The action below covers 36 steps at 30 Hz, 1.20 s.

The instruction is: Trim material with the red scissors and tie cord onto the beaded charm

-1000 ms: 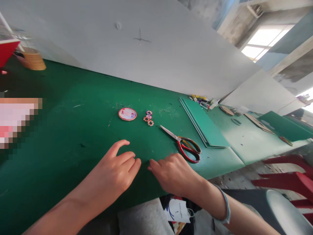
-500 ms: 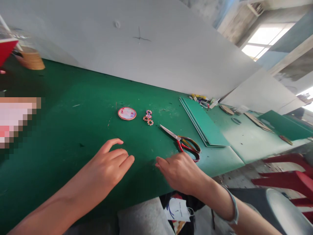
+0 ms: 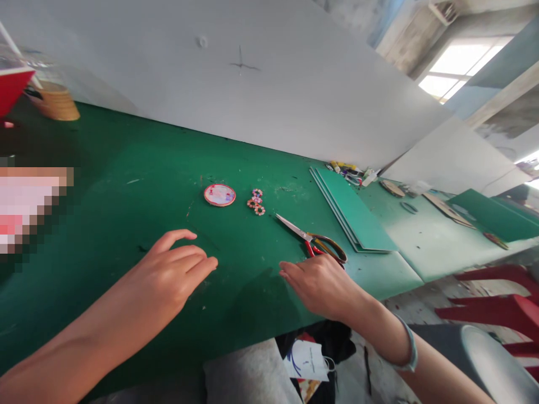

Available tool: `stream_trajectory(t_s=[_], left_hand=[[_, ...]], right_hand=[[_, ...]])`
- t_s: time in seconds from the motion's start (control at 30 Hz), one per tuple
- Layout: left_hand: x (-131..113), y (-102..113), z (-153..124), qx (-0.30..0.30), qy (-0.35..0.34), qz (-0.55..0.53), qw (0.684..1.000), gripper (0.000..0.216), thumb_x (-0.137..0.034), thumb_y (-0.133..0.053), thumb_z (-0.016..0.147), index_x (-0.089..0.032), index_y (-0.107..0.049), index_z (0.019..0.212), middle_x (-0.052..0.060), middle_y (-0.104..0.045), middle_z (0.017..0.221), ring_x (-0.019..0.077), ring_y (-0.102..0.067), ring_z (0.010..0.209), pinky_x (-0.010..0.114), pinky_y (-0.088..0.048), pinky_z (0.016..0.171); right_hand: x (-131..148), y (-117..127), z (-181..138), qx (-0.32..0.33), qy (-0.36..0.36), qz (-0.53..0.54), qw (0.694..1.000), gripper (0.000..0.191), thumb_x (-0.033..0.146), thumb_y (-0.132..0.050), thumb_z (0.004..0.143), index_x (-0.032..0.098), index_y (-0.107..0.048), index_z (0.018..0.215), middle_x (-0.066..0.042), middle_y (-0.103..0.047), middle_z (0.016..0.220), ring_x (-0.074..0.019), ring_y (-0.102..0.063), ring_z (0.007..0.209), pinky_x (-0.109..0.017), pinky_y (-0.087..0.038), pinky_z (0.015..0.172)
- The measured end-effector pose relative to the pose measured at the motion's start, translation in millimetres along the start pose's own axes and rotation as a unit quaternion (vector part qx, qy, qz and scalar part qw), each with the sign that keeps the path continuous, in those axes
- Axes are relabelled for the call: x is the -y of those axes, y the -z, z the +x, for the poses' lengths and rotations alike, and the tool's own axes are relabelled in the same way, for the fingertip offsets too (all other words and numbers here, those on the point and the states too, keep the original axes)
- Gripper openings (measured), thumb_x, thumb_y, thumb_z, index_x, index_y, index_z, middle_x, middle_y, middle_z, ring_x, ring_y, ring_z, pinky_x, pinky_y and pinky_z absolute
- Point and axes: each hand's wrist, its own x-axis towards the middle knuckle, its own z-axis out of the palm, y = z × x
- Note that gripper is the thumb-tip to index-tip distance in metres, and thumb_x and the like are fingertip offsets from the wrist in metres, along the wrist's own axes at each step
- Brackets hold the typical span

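Observation:
My left hand (image 3: 170, 275) hovers over the green table, its fingers loosely curved and apart; no object shows in it. Farther right, my right hand (image 3: 318, 285) has its fingertips pressed together, and whatever they may hold is hidden. Just behind that hand lie scissors (image 3: 309, 238) with red handles, partly covered by it. A small oval, red-rimmed embroidered piece (image 3: 219, 194) rests beyond my left hand. Beside it on the right sits a little cluster of flower-shaped beaded rings (image 3: 256, 202).
Stacked green boards (image 3: 351, 210) lie right of the scissors. Pens and small tools (image 3: 349, 171) sit by the grey partition (image 3: 177, 73). A tan cup (image 3: 59, 102) stands at the far left, and red stools (image 3: 505, 314) are at the right.
My hands have moved apart: the left has shifted left, the right slightly to the right and up, covering more of the scissors' handles. The things on the table stay put.

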Motion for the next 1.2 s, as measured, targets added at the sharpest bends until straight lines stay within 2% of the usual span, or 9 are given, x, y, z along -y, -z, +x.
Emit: stream_trajectory(t_s=[0.17,0.4,0.73,0.87,1.0,1.2], left_hand=[[6,-4,-6,0.0,-0.009,0.038,0.999,0.045,0.009,-0.031,0.083,-0.016,-0.066,0.098,0.001,-0.072,0.089,0.0162,-0.066,0.08,0.05,-0.043,0.103],[25,-1,-13,0.038,-0.08,0.081,0.993,0.044,0.005,-0.036,0.085,-0.019,-0.061,0.113,0.0,-0.072,0.096,0.0164,-0.067,0.09,0.049,-0.045,0.102],[32,-1,-23,0.008,-0.067,0.054,0.996,0.044,0.006,-0.038,0.085,-0.019,-0.063,0.112,0.0,-0.071,0.104,0.0154,-0.065,0.098,0.046,-0.043,0.105],[29,-3,-32,-0.008,-0.017,0.024,1.0,0.046,0.007,-0.035,0.087,-0.019,-0.064,0.111,-0.002,-0.069,0.108,0.015,-0.062,0.105,0.046,-0.04,0.108],[34,-6,-40,-0.012,0.001,0.018,1.0,0.051,0.009,-0.033,0.087,-0.02,-0.064,0.116,-0.002,-0.069,0.112,0.0172,-0.057,0.116,0.044,-0.042,0.107],[39,-2,-39,-0.043,-0.003,-0.001,0.999,0.039,0.005,-0.039,0.09,-0.017,-0.066,0.109,-0.002,-0.069,0.106,0.0137,-0.059,0.105,0.042,-0.043,0.105]], right_hand=[[-7,-4,-2,0.01,-0.004,0.03,1.0,0.04,0.027,-0.03,0.103,0.015,-0.061,0.082,-0.003,-0.06,0.055,-0.0111,-0.047,0.045,-0.032,-0.017,0.051],[-14,-5,-2,0.034,-0.012,0.027,0.999,0.041,0.026,-0.03,0.103,0.015,-0.061,0.08,-0.004,-0.063,0.059,-0.0115,-0.048,0.048,-0.033,-0.017,0.052],[-19,-1,-7,0.051,-0.001,0.039,0.998,0.043,0.027,-0.028,0.104,0.015,-0.062,0.081,-0.004,-0.063,0.06,-0.0116,-0.05,0.049,-0.032,-0.021,0.054],[-21,1,-10,0.066,-0.009,0.029,0.997,0.042,0.026,-0.03,0.103,0.015,-0.062,0.08,-0.003,-0.062,0.059,-0.0117,-0.049,0.049,-0.033,-0.02,0.054],[-21,2,-10,0.072,-0.017,0.022,0.997,0.038,0.026,-0.033,0.102,0.016,-0.062,0.08,-0.002,-0.061,0.056,-0.0109,-0.047,0.046,-0.033,-0.018,0.053],[-21,3,-9,0.094,-0.026,0.028,0.995,0.037,0.025,-0.034,0.102,0.015,-0.062,0.08,-0.003,-0.063,0.059,-0.0106,-0.048,0.047,-0.033,-0.017,0.054]])
